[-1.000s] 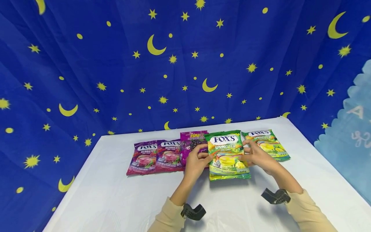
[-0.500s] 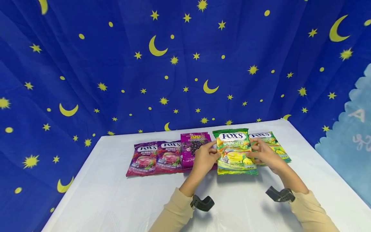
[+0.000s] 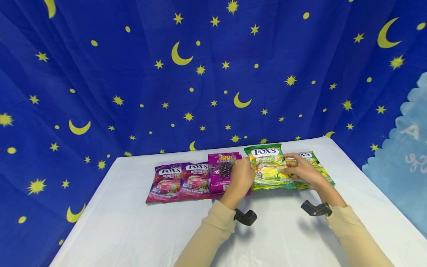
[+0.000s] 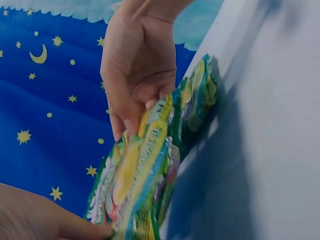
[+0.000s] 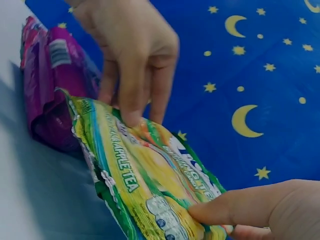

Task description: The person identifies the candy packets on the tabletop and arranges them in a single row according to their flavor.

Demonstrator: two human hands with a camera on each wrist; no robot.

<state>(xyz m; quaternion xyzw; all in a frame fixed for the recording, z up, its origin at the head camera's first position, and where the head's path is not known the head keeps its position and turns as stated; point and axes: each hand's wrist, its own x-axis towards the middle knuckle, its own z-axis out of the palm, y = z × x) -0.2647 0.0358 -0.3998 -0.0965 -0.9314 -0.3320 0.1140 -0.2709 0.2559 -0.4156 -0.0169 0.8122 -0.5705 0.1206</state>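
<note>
A green and yellow Fox's Spring Tea candy bag (image 3: 267, 171) is held by both hands at its sides. My left hand (image 3: 242, 176) pinches its left edge, thumb on the front, as the right wrist view shows. On the opposite edge, my right hand (image 3: 305, 173) pinches the bag, its thumb (image 5: 210, 207) on the printed front. A second Spring Tea bag (image 3: 319, 167) lies behind to the right, partly covered by the held bag and right hand. Left of the held bag, a purple candy bag (image 3: 218, 181) with dark berries is partly hidden by my left hand.
Two purple Fox's Berries bags (image 3: 166, 183) lie side by side at the left of the row. All rest on a white-covered table (image 3: 133, 230). A blue curtain (image 3: 150, 81) with moons and stars hangs behind its back edge.
Both hands carried the Spring Tea bag rightward, then farther back and lower, beside the purple bag. It now overlaps the second Spring Tea bag. The left hand turned so its back faces the head camera.
</note>
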